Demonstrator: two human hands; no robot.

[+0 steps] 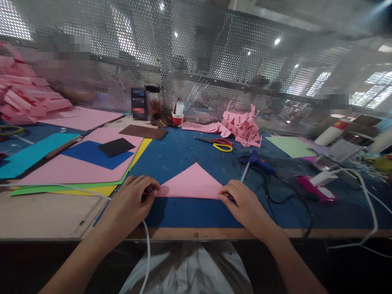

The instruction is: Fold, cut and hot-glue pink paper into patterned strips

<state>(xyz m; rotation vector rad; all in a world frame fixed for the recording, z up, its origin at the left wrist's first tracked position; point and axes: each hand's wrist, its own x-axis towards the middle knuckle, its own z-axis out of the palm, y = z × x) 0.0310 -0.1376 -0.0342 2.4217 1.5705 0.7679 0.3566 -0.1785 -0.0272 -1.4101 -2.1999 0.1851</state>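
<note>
A pink sheet of paper (192,183), triangular in outline with its point away from me, lies on the blue table top (196,214). My left hand (137,196) pinches its left corner between thumb and fingers. At the opposite corner, my right hand (234,197) is closed on the paper in the same way. The long straight edge faces me and runs between both hands. Just beyond my right hand rests a blue glue gun (259,161) with a glue stick (245,172) poking out of it.
Left lie stacked coloured sheets (101,173) with blue (88,153) and black pieces (116,147) on top. Scissors (223,145), cut pink strips (240,124) and a red-and-white cup (177,118) stand farther back. Right are cables (288,200) and a magenta-and-white object (320,190). Perforated metal (214,53) closes the back.
</note>
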